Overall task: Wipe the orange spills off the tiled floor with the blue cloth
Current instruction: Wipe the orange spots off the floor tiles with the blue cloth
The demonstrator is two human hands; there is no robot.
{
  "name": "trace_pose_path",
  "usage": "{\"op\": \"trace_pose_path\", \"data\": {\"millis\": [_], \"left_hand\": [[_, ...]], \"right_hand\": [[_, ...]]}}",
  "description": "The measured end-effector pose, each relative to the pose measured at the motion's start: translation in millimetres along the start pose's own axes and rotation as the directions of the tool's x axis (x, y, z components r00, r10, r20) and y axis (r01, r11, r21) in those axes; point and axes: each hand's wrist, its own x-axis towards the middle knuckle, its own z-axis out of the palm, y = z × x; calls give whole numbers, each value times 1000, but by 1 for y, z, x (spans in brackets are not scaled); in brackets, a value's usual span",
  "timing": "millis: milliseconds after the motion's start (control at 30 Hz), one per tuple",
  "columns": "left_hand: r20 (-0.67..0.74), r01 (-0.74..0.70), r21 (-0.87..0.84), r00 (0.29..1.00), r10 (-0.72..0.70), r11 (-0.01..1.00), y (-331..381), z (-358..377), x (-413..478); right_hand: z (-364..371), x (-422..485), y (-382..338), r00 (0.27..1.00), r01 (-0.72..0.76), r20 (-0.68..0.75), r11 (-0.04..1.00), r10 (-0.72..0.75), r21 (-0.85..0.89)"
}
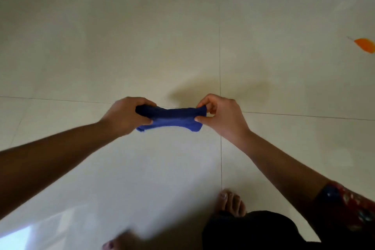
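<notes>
Both hands are up over the floor, stretching the blue cloth (170,117) between them, dead centre of view. The left hand (126,116) is wrapped tight round one bunched end; the right hand (220,115) pinches the other end between thumb and curled fingers. The cloth looks soft, dark blue, rolled into a thick band with loose corners drooping. Below, the tiled floor (101,46) is pale, glossy, with thin grout lines. One orange spill (365,45), leaf-shaped, sits at two o'clock.
</notes>
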Motion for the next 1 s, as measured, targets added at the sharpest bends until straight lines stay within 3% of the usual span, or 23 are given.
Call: {"op": "trace_pose_path", "data": {"millis": [167,267,333,400,467,567,767,1000], "left_hand": [[107,-193,324,980,167,926,10,-9,10],[175,-270,351,959,221,897,17,-2,26],[212,-319,280,941,266,905,28,2,34],[215,-361,88,917,336,928,50,12,43],[196,-291,-173,926,323,941,70,19,44],[293,-115,-476,914,281,872,93,38,43],[433,-72,-547,828,356,834,130,75,26],[484,-44,-526,806,341,849,156,110,20]], "right_hand": [[-23,-11,-2,998,16,-55,1000,-15,6],[-47,-15,4,993,-23,120,996,12,91],[-58,-19,4,970,-153,227,940,84,305],[-76,-30,7,949,-314,185,787,255,531],[-92,-40,10,899,-403,138,659,417,635],[-115,-64,13,823,-493,156,549,547,675],[-151,-113,-9,759,-616,316,470,570,632],[-180,-118,6,687,-633,328,313,649,708]]}}
